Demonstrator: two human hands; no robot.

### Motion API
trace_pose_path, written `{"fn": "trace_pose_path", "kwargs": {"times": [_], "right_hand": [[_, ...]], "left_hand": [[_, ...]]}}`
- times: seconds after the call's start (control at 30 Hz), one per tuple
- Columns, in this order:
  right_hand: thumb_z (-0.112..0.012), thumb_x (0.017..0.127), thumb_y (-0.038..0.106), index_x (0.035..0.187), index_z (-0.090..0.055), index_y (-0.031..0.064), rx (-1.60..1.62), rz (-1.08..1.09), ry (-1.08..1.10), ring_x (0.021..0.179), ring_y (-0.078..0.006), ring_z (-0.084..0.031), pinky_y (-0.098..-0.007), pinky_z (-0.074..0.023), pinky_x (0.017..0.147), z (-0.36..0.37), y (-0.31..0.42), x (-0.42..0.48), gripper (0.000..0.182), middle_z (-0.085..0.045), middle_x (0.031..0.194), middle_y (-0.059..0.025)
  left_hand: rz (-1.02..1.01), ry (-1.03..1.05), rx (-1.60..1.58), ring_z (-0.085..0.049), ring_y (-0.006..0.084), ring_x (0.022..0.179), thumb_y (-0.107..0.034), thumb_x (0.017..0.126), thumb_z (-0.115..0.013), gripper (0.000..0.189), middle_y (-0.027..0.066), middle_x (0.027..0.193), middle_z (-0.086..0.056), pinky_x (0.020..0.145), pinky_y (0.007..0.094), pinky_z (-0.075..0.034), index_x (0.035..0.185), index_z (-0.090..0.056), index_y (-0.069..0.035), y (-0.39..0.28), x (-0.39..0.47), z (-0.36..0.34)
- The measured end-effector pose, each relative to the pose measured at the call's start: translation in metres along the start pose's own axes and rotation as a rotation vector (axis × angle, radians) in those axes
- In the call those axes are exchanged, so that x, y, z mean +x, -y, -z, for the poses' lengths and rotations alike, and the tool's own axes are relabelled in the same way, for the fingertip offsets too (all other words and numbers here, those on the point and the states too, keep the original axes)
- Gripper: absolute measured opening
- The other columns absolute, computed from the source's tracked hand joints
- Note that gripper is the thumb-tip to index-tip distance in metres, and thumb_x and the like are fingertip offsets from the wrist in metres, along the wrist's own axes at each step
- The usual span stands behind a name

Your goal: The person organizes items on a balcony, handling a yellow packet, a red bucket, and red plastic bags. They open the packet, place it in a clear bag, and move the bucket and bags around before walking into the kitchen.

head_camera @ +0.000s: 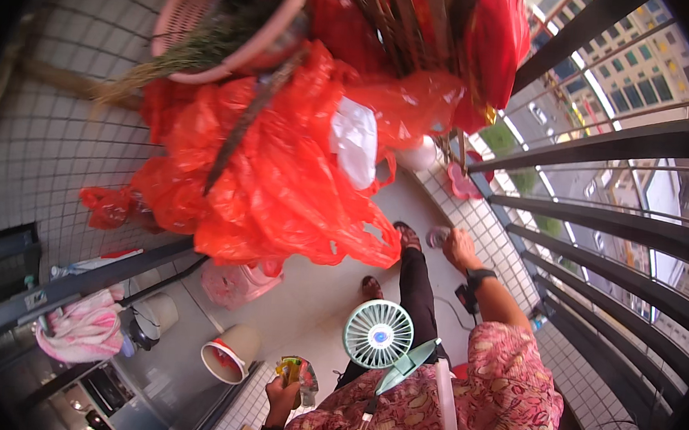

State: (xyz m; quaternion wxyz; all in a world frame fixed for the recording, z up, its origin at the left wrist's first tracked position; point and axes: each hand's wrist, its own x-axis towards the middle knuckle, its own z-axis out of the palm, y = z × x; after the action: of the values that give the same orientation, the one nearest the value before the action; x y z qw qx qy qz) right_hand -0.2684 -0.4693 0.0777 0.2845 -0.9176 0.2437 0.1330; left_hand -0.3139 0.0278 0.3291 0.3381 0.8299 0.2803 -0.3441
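Observation:
My left hand (283,397) grips a yellow plastic packet (290,369) with a clear portion that bears writing. At the right, my right hand (460,250) is closed around a small clear container (438,237), perhaps a cup or jar; its contents cannot be told. Red plastic bags (274,178) fill the middle of the view, with a white bag (354,142) among them and a dark stick lying across. A pink plastic basket (170,28) of dried greens sits above. A light green hand-held fan (379,335) hangs at my chest.
Metal railing bars (602,216) run along the right, with buildings and a road beyond. A white bin (234,353) and a pink container (237,285) stand on the floor (312,304). A pink-and-white towel (82,327) hangs at left. Low tiled ledge (473,214) beside the railing.

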Motion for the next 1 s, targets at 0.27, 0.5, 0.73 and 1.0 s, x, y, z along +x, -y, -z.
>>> {"fn": "trace_pose_path", "kwargs": {"times": [0.27,0.5,0.73,1.0], "right_hand": [[-0.054,0.072,0.019,0.063,-0.058,-0.0032,-0.214,0.134,-0.186,0.060,-0.0404,-0.058,-0.0477,-0.0473,0.058,0.190,0.116,-0.052,0.024,-0.057,0.062,-0.0243],[-0.057,0.073,0.012,0.075,-0.055,0.0013,-0.127,0.782,-0.033,0.063,-0.0349,-0.055,-0.0420,-0.0455,0.058,0.329,0.311,-0.131,0.011,-0.055,0.069,-0.0169],[-0.057,0.073,0.007,0.077,-0.054,-0.0015,0.185,1.164,0.521,0.068,-0.0359,-0.055,-0.0416,-0.0441,0.062,0.222,0.404,-0.148,0.010,-0.055,0.070,-0.0191],[-0.070,0.072,0.021,0.096,-0.056,-0.0009,0.313,0.905,1.188,0.060,-0.0150,-0.056,-0.0278,-0.0477,0.051,0.213,0.461,-0.139,0.035,-0.060,0.086,-0.0107]], "left_hand": [[-0.202,-0.146,-0.146,-0.052,0.0095,0.056,-0.013,0.065,-0.063,0.018,0.0044,0.058,-0.057,0.053,0.0286,-0.044,0.071,-0.061,0.004,0.019,-0.029,0.037],[-0.220,-0.085,-0.720,-0.057,0.0102,0.063,-0.008,0.072,-0.057,0.019,0.0036,0.073,-0.062,0.056,0.0235,-0.046,0.086,-0.065,0.003,0.019,-0.026,0.082],[-0.586,-0.252,-0.408,-0.057,0.0152,0.061,-0.014,0.067,-0.060,0.021,0.0084,0.065,-0.060,0.056,0.0308,-0.046,0.078,-0.062,0.003,-0.089,0.019,0.099],[-0.527,-0.258,0.151,-0.060,0.0379,0.070,-0.035,0.067,-0.067,0.036,0.0224,0.071,-0.060,0.061,0.0448,-0.046,0.071,-0.060,-0.001,-0.041,0.086,0.050]]}}
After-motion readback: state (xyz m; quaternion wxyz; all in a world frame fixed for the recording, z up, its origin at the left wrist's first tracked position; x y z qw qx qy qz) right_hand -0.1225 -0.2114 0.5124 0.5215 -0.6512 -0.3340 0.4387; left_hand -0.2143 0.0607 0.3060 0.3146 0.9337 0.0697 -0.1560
